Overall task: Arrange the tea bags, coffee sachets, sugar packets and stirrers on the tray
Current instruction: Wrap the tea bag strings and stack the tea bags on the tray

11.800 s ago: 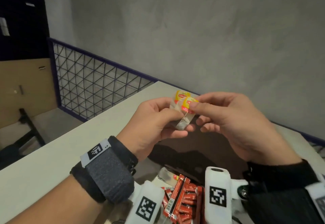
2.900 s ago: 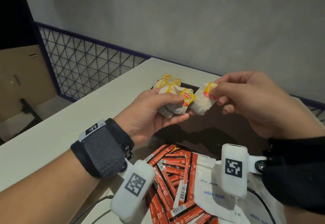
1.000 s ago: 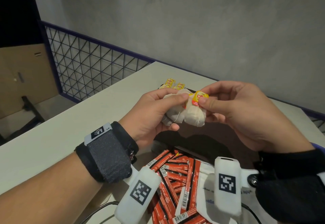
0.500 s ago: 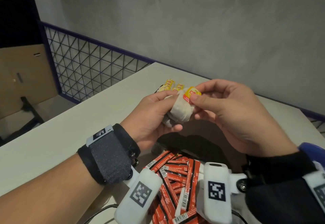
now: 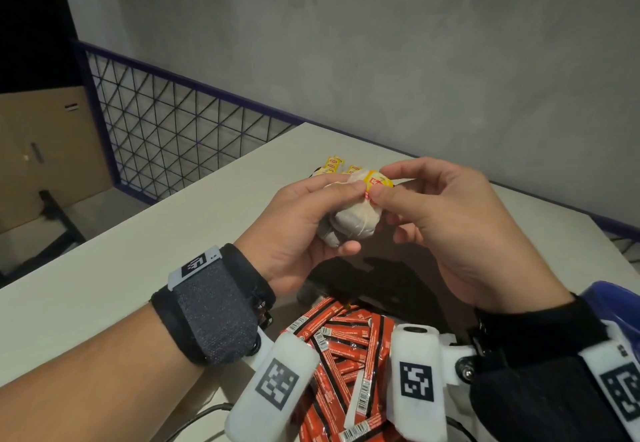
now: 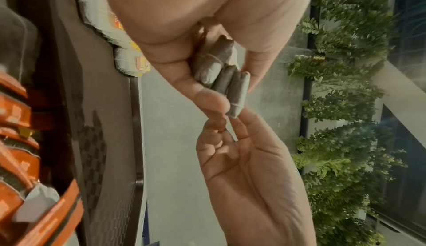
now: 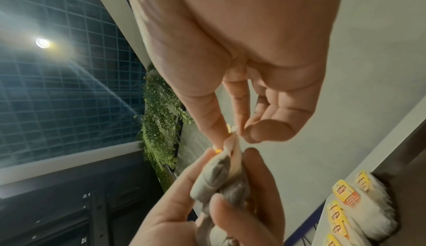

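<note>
My left hand (image 5: 304,219) grips a small bunch of white tea bags (image 5: 351,221), seen edge-on in the left wrist view (image 6: 221,71) and the right wrist view (image 7: 221,177). My right hand (image 5: 433,213) pinches the yellow and red tag (image 5: 377,183) at the top of the bunch between thumb and forefinger. Both hands hover above the dark tray (image 5: 398,278). Several more tea bags with yellow tags (image 5: 334,164) lie in a row at the tray's far end (image 7: 359,204). Red coffee sachets (image 5: 346,348) lie heaped at the tray's near end.
The tray rests on a pale table (image 5: 138,254) beside a grey wall (image 5: 381,60). A wire mesh fence (image 5: 166,143) stands off the table's left edge. A white packet (image 6: 34,204) lies among the red sachets. A blue object (image 5: 613,299) shows at the right edge.
Over the last second my right hand pressed its tea bag against the bunch in my left hand and now pinches only the tag. Both hands stayed above the tray.
</note>
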{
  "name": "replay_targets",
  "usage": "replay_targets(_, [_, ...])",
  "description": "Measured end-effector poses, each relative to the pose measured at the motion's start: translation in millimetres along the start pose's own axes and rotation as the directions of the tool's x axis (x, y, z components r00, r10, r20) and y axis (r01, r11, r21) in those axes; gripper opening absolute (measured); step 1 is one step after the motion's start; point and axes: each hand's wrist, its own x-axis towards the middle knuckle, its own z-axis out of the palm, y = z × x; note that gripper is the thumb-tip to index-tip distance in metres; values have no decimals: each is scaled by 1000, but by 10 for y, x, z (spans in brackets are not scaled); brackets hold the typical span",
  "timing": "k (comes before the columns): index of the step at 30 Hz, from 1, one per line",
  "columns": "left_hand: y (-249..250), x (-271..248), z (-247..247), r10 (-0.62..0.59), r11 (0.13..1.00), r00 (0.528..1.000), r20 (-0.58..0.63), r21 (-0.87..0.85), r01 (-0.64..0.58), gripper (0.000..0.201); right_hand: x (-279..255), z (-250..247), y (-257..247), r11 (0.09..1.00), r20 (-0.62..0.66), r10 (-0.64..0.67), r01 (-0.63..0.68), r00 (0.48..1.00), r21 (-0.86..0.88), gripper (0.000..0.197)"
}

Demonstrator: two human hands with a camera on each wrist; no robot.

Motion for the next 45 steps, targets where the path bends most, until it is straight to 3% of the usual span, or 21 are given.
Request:
replay_targets(3, [0, 5, -2, -5, 1000, 1000, 6, -12, 5, 17, -11, -8, -3, 1000, 24, -6, 7, 1000, -26, 4])
replay_targets(10, [52, -12, 12, -69, 992, 998, -4, -105, 69, 17, 19, -36, 14, 999, -27, 4, -5, 1000, -51, 6])
replay_targets(17, [112, 72, -63, -154, 953, 985, -82, -274, 126, 32, -7, -102, -110, 984, 21, 34, -37, 999, 174, 6])
replay_targets(21, [242, 117, -182, -142, 917, 977, -158, -392, 70, 31, -74, -220, -215, 979, -10, 2, 1, 1000, 204, 6])
replay_targets(23, [340, 132, -252, -101, 880, 977, -188, -476, -1, 29, -51, -269, -235, 991, -17, 16, -13, 1000, 133, 4])
replay_targets(27, [477, 208, -455, -62, 834, 949, -311, -538, -121, 38, 243, -188, -217, 974, 62, 151, -138, 987, -182, 9])
replay_targets(31, [550, 172, -541, -104, 836, 945, -311, -542, -86, 25, 558, 35, -20, 885, 172, 326, -235, 930, -402, 3])
replay_targets(34, [554, 162, -576, -125, 866, 946, -301, -498, -44, 22, 751, 208, 155, 774, 177, 406, -234, 897, -588, 5])
replay_targets(37, [560, 162, -617, -151, 888, 938, -312, -459, -9, 26, 936, 378, 237, 733, 174, 426, -227, 888, -641, 5])
replay_targets(45, [565, 188, -636, -202, 860, 932, -300, -511, 22, 44, 1276, 515, 484, 728, 131, 483, -314, 866, -609, 4])
